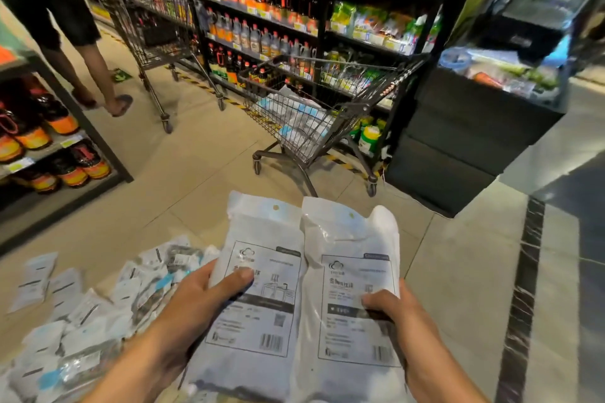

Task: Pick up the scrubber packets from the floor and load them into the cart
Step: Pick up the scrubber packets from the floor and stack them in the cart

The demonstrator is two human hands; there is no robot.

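My left hand (196, 301) grips a white scrubber packet (262, 275) with its printed label facing up. My right hand (396, 314) grips a second white packet (347, 249) beside it; the two packets touch along their inner edges. Both are held low in front of me, above the floor. A pile of several more packets (82, 314) lies on the tiled floor at the lower left. The wire shopping cart (353, 105) stands ahead, a little right of centre, with several white and blue packets (294, 118) in its basket.
A second, taller cart (157, 26) stands further back on the left, near a person's legs (85, 69) in sandals. Bottle shelves (262, 10) line the aisle behind the carts, a low shelf (49, 141) sits at left, and a dark chiller case (474, 127) at right.
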